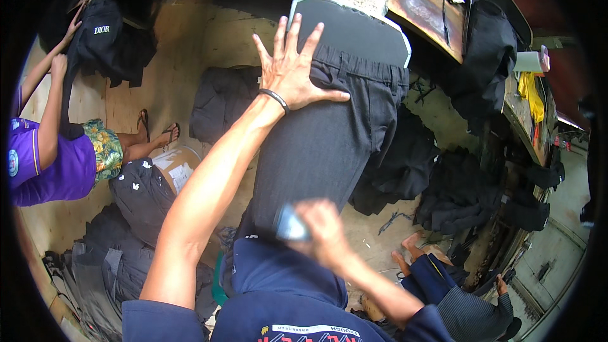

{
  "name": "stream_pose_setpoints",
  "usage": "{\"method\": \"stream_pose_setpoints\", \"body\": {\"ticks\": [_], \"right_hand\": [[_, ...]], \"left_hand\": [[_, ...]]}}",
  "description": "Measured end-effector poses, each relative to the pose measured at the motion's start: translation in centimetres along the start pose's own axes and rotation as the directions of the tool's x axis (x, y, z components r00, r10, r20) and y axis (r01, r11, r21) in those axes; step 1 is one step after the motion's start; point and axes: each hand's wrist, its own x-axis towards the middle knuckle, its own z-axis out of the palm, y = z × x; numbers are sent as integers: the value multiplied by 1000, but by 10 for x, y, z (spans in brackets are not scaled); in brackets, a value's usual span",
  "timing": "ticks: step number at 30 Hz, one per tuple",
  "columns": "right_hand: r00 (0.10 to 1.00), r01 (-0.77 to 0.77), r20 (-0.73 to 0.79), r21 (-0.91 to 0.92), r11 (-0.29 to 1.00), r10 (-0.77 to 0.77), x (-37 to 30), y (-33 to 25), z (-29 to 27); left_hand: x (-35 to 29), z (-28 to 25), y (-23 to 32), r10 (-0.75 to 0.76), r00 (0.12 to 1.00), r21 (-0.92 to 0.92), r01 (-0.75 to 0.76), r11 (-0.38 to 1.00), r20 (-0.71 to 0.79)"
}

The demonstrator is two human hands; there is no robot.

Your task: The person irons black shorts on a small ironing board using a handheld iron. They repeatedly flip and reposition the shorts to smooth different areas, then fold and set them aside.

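Observation:
Black trousers point(310, 145) with an elastic waistband are stretched over a dark board point(348, 28) with a pale edge and rounded corners. My left hand point(291, 76) lies with fingers spread, partly on the trousers beside the waistband and partly on the board. A dark band circles that wrist. Lower down, near the leg end of the trousers, my right hand point(326, 228) is smeared by motion. It grips a small light-blue object point(292, 223), too blurred to name; whether this touches the cloth, I cannot tell.
At left, a person in a purple shirt point(57, 161) handles a black garment point(95, 41). Another person point(468, 307) is at lower right. Dark garment piles point(459, 193) lie on the floor. A scorched wooden bench point(424, 9) stands at the far side, near a yellow cloth point(532, 97).

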Motion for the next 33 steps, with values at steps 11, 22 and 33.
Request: {"method": "stream_pose_setpoints", "body": {"ticks": [11,22,33], "right_hand": [[994,20,-107,9,1000,-19,0,5,-7],[923,-357,-72,205,911,378,-86,-47,83],[506,-736,214,613,289,835,-153,-40,63]], "left_hand": [[1,-3,3,-42,996,-15,43,999,76],[-5,-4,0,29,999,-79,-30,996,-19],[-108,-15,-20,-213,866,-852,490,184,452]]}}
